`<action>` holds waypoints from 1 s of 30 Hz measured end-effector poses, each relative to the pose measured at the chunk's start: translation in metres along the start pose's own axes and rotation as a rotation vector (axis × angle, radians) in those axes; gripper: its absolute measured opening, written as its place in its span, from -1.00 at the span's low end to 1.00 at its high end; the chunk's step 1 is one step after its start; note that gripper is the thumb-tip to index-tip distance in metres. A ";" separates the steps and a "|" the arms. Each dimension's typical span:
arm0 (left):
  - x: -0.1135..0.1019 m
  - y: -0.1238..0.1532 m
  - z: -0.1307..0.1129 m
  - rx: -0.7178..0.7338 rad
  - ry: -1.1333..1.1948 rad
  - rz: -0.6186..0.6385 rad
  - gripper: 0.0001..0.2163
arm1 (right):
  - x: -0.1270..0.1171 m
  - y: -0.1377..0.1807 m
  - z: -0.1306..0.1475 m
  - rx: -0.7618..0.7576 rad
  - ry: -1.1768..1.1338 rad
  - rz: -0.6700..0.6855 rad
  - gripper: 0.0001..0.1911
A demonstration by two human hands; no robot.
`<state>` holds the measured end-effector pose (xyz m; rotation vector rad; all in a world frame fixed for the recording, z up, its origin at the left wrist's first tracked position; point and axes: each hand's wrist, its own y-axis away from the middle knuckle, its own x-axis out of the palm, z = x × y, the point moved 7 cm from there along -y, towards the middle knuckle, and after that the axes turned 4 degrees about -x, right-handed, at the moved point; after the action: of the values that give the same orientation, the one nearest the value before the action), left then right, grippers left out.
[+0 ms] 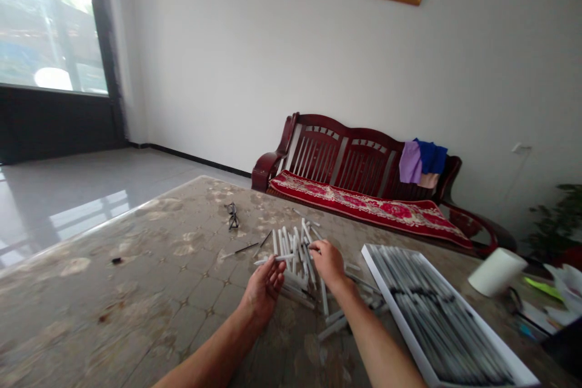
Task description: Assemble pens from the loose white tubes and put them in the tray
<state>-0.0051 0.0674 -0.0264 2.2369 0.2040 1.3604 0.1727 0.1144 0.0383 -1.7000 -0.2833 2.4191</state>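
While the left hand (264,288) pinches a white pen (282,258) between thumb and fingertips, palm turned up, the right hand (328,264) reaches in close beside it with its fingers drawn together; from where I stand, I cannot tell whether they grip anything. Just beyond and between both hands spreads a loose heap of pens (286,241), crowding the space there, and more pens lie beneath the right forearm. To the right of that forearm, a white box (371,259) full of thin grey pens takes up the table (173,291), with a white roll (496,271) farther right. Ahead and left of the left hand lie black glasses (233,216) and, nearer to it, a slim dark stick (245,248). Past the hands stands a dark red bench (268,170) with a flowered red cushion (364,197). Held nearly level across the left fingertips, the pen is slender and pale, tapering at its left end.
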 end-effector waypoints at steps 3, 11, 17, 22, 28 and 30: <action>-0.002 -0.001 -0.001 0.008 -0.033 -0.024 -0.88 | 0.016 -0.020 0.010 -0.016 0.079 0.037 -0.75; -0.006 -0.004 0.002 -0.016 -0.059 -0.037 -0.92 | 0.030 -0.027 -0.003 0.004 0.238 0.093 -0.60; -0.003 -0.004 0.006 -0.027 -0.069 -0.009 -0.90 | 0.032 -0.029 -0.008 -0.046 0.264 0.126 -0.67; -0.004 -0.006 0.006 -0.023 -0.074 0.009 -0.91 | 0.032 -0.034 -0.006 -0.087 0.242 0.141 -0.66; -0.005 -0.009 0.008 -0.029 -0.073 0.005 -0.91 | 0.026 -0.036 -0.004 -0.158 0.105 0.112 -0.77; -0.006 -0.010 0.009 -0.028 -0.074 0.002 -0.90 | 0.022 -0.036 -0.006 -0.162 0.027 0.070 -0.85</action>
<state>0.0007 0.0712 -0.0395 2.2600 0.1555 1.2716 0.1717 0.1554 0.0256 -1.8362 -0.4342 2.4812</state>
